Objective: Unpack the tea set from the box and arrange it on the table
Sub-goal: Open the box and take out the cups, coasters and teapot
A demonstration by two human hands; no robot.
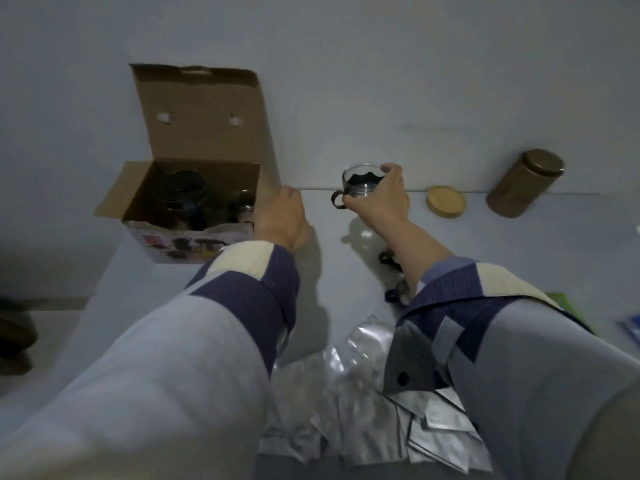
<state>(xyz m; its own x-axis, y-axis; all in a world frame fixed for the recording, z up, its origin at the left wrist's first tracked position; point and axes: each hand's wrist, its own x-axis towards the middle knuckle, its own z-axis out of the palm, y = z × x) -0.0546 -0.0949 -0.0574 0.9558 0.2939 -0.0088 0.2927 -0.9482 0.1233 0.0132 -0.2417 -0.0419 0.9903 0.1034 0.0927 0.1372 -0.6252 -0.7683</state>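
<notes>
Gripping a glass cup (363,183) from above, the right hand (379,199) curls its fingers and thumb round the rim near the table's (519,258) far edge, at about one o'clock from the middle of the view; the cup has a dark holder with a loop handle poking out at its nine o'clock side, and whether its base touches the table is hard to tell, since the hand covers the near side. The left hand (280,216) rests against the right wall of the open cardboard box (194,174), which stands at eleven o'clock with its lid flap upright; the fingertips are hidden over the box edge, so I cannot tell whether they grasp the wall or only lean on it. Inside the box a dark teapot (180,199) and a smaller glass piece (244,209) at its three o'clock show dimly, their shapes lost in shadow. A round wooden lid (445,201) lies flat at two o'clock, and just past it a brown canister (524,183) stands beside the wall. Small dark objects (389,259) lie half hidden behind the right forearm, too blurred to name. Silver foil packets (363,393) spread at six o'clock, partly covered by both sleeves (485,341). Green and blue items at four o'clock are cut off by the frame edge.
</notes>
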